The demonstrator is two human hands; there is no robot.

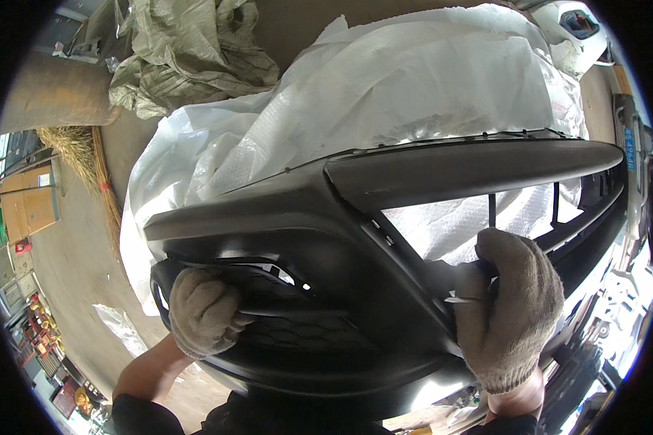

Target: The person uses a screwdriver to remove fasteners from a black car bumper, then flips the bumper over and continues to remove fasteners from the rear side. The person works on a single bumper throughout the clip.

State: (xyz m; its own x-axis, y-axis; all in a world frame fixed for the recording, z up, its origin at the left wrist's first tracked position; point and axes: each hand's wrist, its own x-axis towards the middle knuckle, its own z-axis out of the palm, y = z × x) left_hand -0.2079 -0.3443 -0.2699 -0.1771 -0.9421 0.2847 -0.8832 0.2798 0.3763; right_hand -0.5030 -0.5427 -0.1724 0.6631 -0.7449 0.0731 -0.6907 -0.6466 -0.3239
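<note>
A black plastic car bumper cover [381, 293] lies across the view before me, with a large grille opening on its right and a smaller honeycomb-mesh opening on its left. My left hand [204, 312], in a beige knit glove, is curled around the edge of the smaller opening. The gloved right hand [511, 310] grips the bumper at the border of the large opening, thumb and fingers bent around a dark part. A thin pale sliver [460, 299] shows beside its thumb; what it is, I cannot tell. Both hands' fingertips are partly hidden.
White woven plastic sheeting [424, 81] lies under and beyond the bumper. A crumpled greenish woven sack [190, 54] is at the back left. Straw brooms [106, 190] and a cardboard box [30, 204] stand left. More bumper parts [631, 163] line the right side.
</note>
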